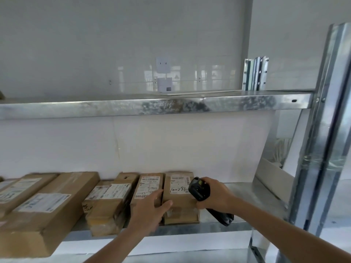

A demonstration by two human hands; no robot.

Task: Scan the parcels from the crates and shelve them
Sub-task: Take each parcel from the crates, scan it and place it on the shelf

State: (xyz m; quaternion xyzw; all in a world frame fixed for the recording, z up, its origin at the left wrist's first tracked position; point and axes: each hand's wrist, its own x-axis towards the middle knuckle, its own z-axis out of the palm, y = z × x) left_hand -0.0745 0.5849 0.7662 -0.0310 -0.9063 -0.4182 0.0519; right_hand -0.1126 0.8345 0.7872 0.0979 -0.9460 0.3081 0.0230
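Head cam: L hand [147, 212] fingers spread, resting on front top of two upright parcels. Rightmost parcel [179, 198] under its thumb, on lower shelf [237, 190]. R hand [214, 195] wrapped round black scanner [199, 188], just right of that parcel.

I am looking into a parcel storeroom or small sorting depot. A galvanised steel shelving rack [152, 106] stands against a plain white tiled wall [114, 44], and its lower shelf carries a row of brown cardboard parcels [45, 204] with printed shipping labels. I grip a black handheld barcode scanner [199, 188].
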